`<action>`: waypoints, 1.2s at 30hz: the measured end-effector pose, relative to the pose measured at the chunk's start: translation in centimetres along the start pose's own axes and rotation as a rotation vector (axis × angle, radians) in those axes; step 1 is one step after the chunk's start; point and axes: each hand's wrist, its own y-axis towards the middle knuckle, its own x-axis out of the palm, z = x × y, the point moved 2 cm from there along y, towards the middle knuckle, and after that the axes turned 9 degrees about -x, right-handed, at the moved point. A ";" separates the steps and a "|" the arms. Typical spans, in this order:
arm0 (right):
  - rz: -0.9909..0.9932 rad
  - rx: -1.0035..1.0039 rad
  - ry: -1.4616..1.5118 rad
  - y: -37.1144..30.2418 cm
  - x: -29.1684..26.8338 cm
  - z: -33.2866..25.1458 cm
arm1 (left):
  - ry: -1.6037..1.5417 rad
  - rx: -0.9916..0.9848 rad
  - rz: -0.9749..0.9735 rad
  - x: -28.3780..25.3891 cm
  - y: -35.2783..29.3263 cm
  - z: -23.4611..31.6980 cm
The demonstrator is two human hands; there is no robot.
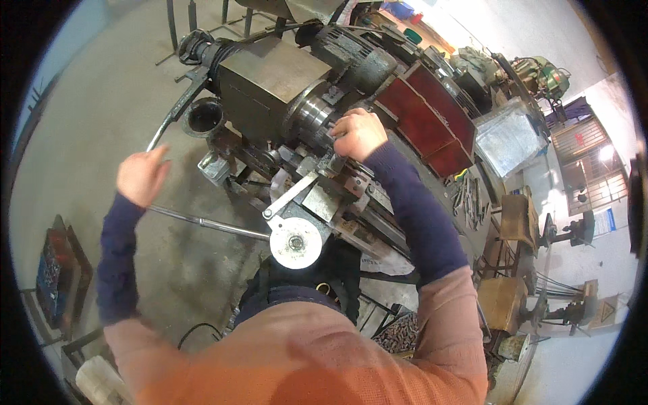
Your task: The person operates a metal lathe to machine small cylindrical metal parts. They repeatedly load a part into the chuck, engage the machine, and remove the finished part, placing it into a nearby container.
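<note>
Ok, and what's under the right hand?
Beside the right hand, the shiny round chuck shows; just below the hand in the picture is a metal block. Whatever lies directly under the palm and curled fingers is covered, so I can't tell what they grip, if anything.

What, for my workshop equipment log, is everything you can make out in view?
Lathe: 1, grey, centre
Chuck: 1, silver, beside right hand
Round disc: 1, white, lathe's near side
Electric motor: 1, grey, beyond chuck
Rectangular box: 1, dark red, right of motor
Long rod: 1, silver, left of disc
Hand tools: several, grey, below red box
Plastic sheet: 1, clear, right of red box
Barred window: 1, pale, right
Metal pieces: many, brownish, bottom centre
Left hand: 1, bare, left, blurred
Right hand: 1, bare, at chuck, grip unclear
Sleeves: 2, dark blue forearms, lower half
</note>
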 end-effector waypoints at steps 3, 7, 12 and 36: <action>-0.191 0.207 0.193 3.0 1.6 1.9 | -0.003 -0.292 -0.107 0.2 -4.8 -7.9; -0.223 0.290 0.270 3.1 3.3 3.4 | -0.073 -0.500 -0.264 2.8 -11.3 -11.4; -0.228 0.250 0.363 3.2 3.1 3.1 | -0.028 -0.643 -0.239 4.5 -11.0 -11.5; -0.193 0.138 0.413 3.5 2.8 2.6 | 0.578 -0.809 -0.162 9.2 0.1 -33.1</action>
